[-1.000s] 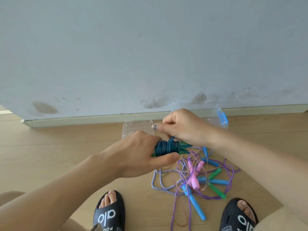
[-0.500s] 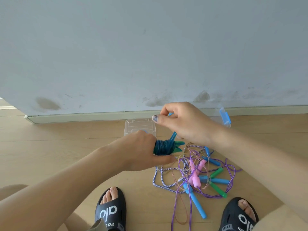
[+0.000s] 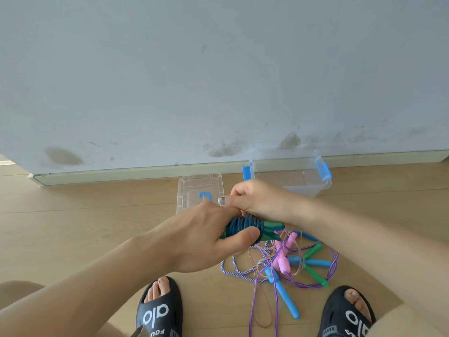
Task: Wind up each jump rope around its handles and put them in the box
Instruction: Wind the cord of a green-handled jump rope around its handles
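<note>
We grip the green-handled jump rope (image 3: 245, 227) in our left hand (image 3: 206, 237), thumb curled under its dark blue coils, above the floor in front of the lid (image 3: 189, 188). Our right hand (image 3: 257, 200) pinches closed just above the bundle, touching it; what it pinches is hidden, probably the cord end. The clear box (image 3: 303, 183) with blue latches stands open by the wall. Tangled ropes (image 3: 291, 263) with pink, blue and green handles lie between our black slides (image 3: 158, 310)
</note>
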`<state>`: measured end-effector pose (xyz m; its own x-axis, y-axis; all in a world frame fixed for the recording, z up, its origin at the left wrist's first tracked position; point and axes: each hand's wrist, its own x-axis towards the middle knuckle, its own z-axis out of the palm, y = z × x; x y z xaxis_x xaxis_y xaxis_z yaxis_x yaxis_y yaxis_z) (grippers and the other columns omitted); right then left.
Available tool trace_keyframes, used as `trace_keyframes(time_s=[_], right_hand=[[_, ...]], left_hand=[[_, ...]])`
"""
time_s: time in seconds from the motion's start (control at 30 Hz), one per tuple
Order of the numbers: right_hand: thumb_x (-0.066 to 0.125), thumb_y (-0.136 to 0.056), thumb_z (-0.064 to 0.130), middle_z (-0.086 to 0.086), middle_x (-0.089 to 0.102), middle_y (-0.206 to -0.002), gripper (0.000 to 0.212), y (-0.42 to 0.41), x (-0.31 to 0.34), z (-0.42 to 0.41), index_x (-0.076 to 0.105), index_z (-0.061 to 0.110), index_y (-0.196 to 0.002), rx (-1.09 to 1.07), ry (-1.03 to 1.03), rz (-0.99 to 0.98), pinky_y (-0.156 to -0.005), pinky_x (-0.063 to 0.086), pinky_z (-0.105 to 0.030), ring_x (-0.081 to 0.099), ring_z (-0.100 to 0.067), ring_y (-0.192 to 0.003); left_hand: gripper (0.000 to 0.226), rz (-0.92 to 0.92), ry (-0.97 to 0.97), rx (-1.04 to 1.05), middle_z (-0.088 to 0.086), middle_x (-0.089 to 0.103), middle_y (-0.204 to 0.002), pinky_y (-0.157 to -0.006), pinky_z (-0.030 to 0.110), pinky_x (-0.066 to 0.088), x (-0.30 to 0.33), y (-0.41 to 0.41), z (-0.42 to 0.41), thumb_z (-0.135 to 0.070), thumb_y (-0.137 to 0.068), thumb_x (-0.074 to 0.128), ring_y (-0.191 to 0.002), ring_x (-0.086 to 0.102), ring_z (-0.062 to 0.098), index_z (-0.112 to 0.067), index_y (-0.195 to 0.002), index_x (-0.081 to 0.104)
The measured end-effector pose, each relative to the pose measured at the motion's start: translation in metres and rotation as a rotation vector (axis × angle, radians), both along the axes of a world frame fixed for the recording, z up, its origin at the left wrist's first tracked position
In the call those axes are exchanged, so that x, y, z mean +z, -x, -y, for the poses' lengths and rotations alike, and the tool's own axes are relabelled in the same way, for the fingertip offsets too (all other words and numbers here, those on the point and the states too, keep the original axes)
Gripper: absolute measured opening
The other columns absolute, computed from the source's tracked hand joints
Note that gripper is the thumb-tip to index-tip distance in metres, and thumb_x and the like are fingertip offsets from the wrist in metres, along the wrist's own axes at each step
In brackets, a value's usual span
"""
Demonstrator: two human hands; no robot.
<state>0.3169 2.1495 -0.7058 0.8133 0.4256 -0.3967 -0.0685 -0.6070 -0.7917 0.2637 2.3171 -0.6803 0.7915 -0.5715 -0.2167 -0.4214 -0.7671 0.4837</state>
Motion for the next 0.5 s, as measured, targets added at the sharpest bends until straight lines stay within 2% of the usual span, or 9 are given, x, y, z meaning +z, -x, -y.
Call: trace_keyframes(time_s=[0.1,0.2,0.37,0.43,0.5], right_hand=[[0.062,-0.092,0.042,0.003,0.06,-0.069,0.033,-0.001,-0.003,-0.001,0.068,0.01,-0.085,-0.08,0.017,0.008,-0.061,0.039,-0.024,0.049,-0.008,-0.058],[0.061,-0.093,0.035,0.003,0.062,-0.073,0.031,0.001,-0.001,0.0,0.069,0.005,-0.091,-0.125,0.019,0.005,-0.066,0.042,-0.026,0.053,-0.011,-0.066],[0.06,-0.092,0.038,0.002,0.065,-0.076,0.025,-0.002,0.008,0.005,0.065,0.014,-0.086,-0.196,0.003,0.002,-0.066,0.043,-0.029,0.057,-0.013,-0.069],[0.06,-0.09,0.04,-0.001,0.063,-0.077,0.024,-0.005,0.011,0.007,0.059,0.018,-0.082,-0.195,0.012,-0.012,-0.066,0.041,-0.031,0.054,-0.016,-0.068],[0.064,-0.081,0.044,-0.009,0.054,-0.077,0.029,-0.002,0.018,0.005,0.055,0.016,-0.083,-0.138,-0.014,-0.086,-0.067,0.037,-0.034,0.049,-0.023,-0.07]], left_hand=[[0.03,-0.042,0.036,-0.009,-0.005,0.051,-0.071,-0.06,0.031,0.042,0.001,0.001,0.0,-0.066,-0.091,0.03,-0.063,0.048,0.012,-0.04,-0.095,0.044],[0.035,-0.039,0.067,-0.027,-0.006,0.054,-0.078,-0.066,0.034,0.045,0.001,0.001,-0.001,-0.063,-0.093,0.034,-0.07,0.051,0.015,-0.036,-0.109,0.048],[0.035,0.012,0.224,-0.006,-0.012,0.062,-0.092,-0.073,0.032,0.046,0.002,0.002,-0.001,-0.058,-0.094,0.042,-0.078,0.055,0.012,-0.037,-0.122,0.045],[0.034,0.014,0.306,0.042,-0.012,0.065,-0.093,-0.074,0.035,0.046,0.004,0.001,-0.001,-0.052,-0.095,0.047,-0.069,0.051,0.014,-0.035,-0.122,0.037],[0.03,0.002,0.36,0.032,-0.007,0.066,-0.087,-0.072,0.037,0.046,0.008,0.001,0.0,-0.046,-0.096,0.048,-0.063,0.045,0.02,-0.037,-0.121,0.034]])
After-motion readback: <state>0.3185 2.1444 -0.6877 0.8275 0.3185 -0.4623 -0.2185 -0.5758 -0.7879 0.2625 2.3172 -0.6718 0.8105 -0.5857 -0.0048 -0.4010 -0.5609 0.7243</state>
